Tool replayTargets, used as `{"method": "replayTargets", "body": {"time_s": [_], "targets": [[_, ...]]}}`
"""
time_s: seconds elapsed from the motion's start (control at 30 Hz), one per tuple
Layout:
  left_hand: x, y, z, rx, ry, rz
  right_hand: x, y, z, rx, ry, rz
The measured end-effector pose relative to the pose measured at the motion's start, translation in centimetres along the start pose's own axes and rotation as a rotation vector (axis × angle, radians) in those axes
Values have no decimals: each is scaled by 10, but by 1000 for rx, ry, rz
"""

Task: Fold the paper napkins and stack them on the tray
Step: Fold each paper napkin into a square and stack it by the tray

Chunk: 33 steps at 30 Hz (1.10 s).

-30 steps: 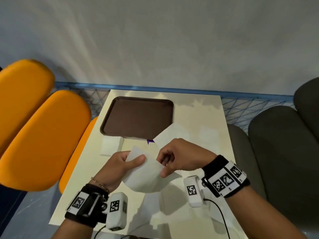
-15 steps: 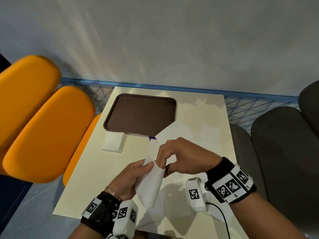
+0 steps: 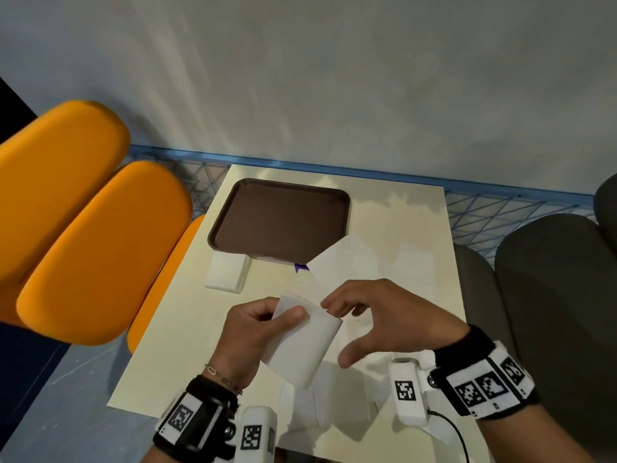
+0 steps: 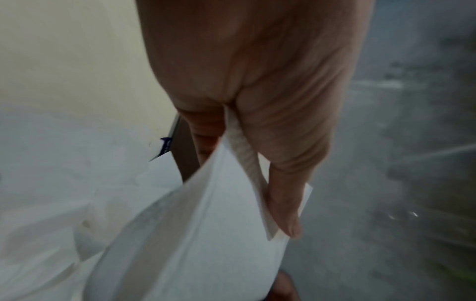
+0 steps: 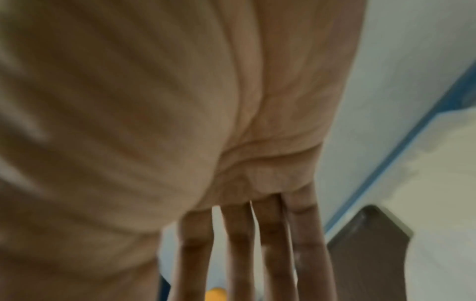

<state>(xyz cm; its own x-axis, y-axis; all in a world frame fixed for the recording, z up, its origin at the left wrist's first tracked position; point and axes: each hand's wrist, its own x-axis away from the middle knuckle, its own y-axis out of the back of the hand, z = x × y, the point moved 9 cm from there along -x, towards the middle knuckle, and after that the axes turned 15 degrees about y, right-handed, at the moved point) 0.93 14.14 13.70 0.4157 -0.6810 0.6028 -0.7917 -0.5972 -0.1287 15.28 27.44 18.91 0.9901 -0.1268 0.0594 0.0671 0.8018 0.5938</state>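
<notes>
My left hand (image 3: 283, 317) pinches a white paper napkin (image 3: 300, 345), folded over, thumb on top and fingers beneath, above the near middle of the table. In the left wrist view the thumb (image 4: 285, 203) clamps the napkin (image 4: 206, 234) at its edge. To the napkin's right my right hand (image 3: 344, 329) is spread open, its fingertips close to the top corner and the thumb apart; the right wrist view shows the fingers (image 5: 257, 244) straight. The brown tray (image 3: 280, 222) lies at the far left of the table with nothing on it.
A small stack of folded napkins (image 3: 228, 272) lies on the cream table (image 3: 400, 228) against the tray's near left edge. Loose unfolded napkins (image 3: 350, 259) lie right of the tray. Orange seats (image 3: 100, 248) flank the left, grey seats (image 3: 551, 295) the right.
The right hand has let go of the napkin and opened. The left hand now holds the folded napkin alone, turned flatter and a little further to the right.
</notes>
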Motion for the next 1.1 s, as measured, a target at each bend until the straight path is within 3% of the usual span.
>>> {"method": "replayTargets", "body": {"time_s": [0.17, 0.27, 0.57, 0.77, 1.1], "targets": [[13, 1, -20, -70, -138, -125, -10, -1, 0, -255, -29, -413], [14, 5, -22, -13, -165, -168, -11, -1, -8, -293, -56, -544], [20, 20, -30, -11, -280, -312, -14, 14, -11, -303, -68, -670], [27, 18, -41, -142, -379, -403, -15, 16, -10, -305, -70, -733], [21, 9, -34, -145, -330, -337, -19, 12, -13, -319, -113, -769]]}}
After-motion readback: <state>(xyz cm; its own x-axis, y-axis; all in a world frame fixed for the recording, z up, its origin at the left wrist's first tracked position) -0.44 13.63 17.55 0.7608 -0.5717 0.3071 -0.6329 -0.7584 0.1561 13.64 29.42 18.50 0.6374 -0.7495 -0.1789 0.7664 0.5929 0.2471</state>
